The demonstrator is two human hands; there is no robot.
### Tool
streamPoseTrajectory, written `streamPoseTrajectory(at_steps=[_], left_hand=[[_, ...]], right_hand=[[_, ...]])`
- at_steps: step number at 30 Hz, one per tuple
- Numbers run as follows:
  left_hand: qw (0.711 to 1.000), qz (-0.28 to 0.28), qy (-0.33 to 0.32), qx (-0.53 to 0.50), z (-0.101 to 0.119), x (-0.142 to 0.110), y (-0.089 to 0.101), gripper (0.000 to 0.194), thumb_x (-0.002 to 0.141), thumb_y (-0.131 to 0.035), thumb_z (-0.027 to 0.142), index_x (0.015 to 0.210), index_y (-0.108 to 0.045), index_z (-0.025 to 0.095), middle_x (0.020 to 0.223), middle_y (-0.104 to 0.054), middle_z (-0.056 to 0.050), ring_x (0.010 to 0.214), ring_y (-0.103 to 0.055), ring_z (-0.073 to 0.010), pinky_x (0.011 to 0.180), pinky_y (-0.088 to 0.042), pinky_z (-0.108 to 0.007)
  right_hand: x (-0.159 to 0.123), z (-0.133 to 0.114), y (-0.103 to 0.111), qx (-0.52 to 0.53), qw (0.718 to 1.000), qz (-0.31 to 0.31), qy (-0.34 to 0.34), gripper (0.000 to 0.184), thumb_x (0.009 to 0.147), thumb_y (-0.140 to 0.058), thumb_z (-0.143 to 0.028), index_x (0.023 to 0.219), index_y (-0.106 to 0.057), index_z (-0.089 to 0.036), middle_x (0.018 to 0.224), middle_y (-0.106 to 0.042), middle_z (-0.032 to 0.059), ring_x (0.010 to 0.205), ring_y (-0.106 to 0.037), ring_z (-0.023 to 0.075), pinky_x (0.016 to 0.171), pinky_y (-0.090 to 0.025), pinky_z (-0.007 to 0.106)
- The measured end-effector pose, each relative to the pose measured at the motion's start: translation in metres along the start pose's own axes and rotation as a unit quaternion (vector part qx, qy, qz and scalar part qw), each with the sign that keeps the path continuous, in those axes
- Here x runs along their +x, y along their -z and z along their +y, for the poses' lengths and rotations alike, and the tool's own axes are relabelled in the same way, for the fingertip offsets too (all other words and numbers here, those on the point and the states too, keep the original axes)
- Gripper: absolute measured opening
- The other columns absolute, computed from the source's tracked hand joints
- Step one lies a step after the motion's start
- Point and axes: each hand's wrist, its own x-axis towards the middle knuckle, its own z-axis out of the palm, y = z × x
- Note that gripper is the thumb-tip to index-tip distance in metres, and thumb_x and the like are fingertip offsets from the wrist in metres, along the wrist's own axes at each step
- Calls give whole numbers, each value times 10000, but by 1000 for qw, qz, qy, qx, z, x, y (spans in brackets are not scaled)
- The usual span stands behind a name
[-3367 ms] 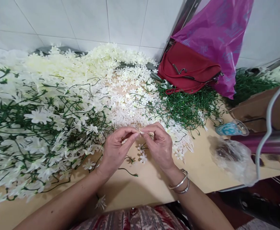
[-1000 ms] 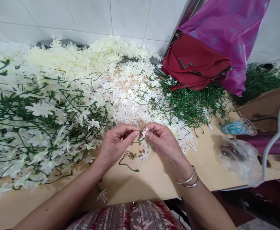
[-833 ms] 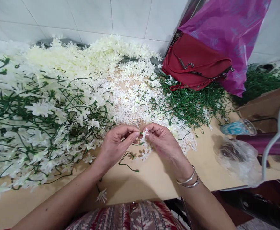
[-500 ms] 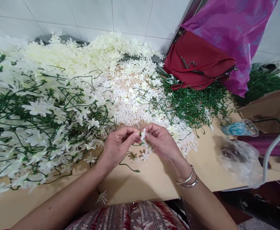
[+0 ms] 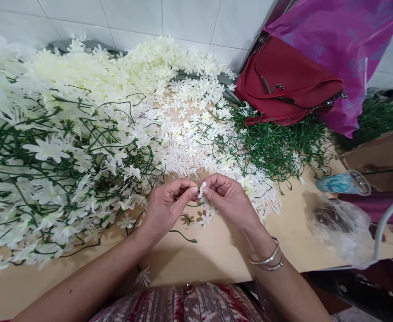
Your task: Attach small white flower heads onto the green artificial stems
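Left hand (image 5: 161,208) and right hand (image 5: 233,203), fingertips pinched on one small white flower (image 5: 202,191) — held between them over the tan tabletop (image 5: 219,252), flower heap (image 5: 49,150) at left, red bag (image 5: 292,74) rear right

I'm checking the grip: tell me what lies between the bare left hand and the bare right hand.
The head view shows a small white petalled artificial flower between the left hand and right hand, with a thin green stem below it.

Ref red bag (image 5: 290,82): purple bag (image 5: 344,36) touching it, top cut off by frame. White flower (image 5: 202,190), red bag's near side: partly hidden by fingers (image 5: 214,195).
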Motion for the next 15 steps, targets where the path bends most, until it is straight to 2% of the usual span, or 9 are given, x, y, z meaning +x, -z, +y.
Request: streamPoseTrajectory(at_steps=[6, 11, 15], left_hand=[[999, 4, -4, 34, -6, 2, -2, 182, 1000, -650, 325, 905, -730, 192, 801, -770, -7, 750, -723, -136, 739, -546, -227], [1000, -7, 10, 17, -8, 3, -3, 210, 1003, -647, 370, 942, -730, 187, 829, -778, -29, 781, -742, -162, 754, -575, -254], [999, 46, 7, -23, 4, 5, -1, 232, 1007, -645, 381, 1097, -723, 183, 950, -793, -59, 894, -771, -189, 843, -610, -290]], right_hand=[[5, 4, 3, 4, 1000, -7, -4, 353, 747, -898, -489, 782, -678, -214, 728, -725, -3, 665, -664, 147, 683, -539, 310], [5, 6, 2, 17, 1000, 1, 12, 384, 726, -909, -515, 809, -677, -221, 708, -686, -24, 635, -621, 132, 663, -530, 294], [3, 0, 6, 6, 995, 64, 76, 343, 781, -883, -471, 967, -696, -251, 874, -717, 6, 788, -666, 163, 765, -551, 301]])
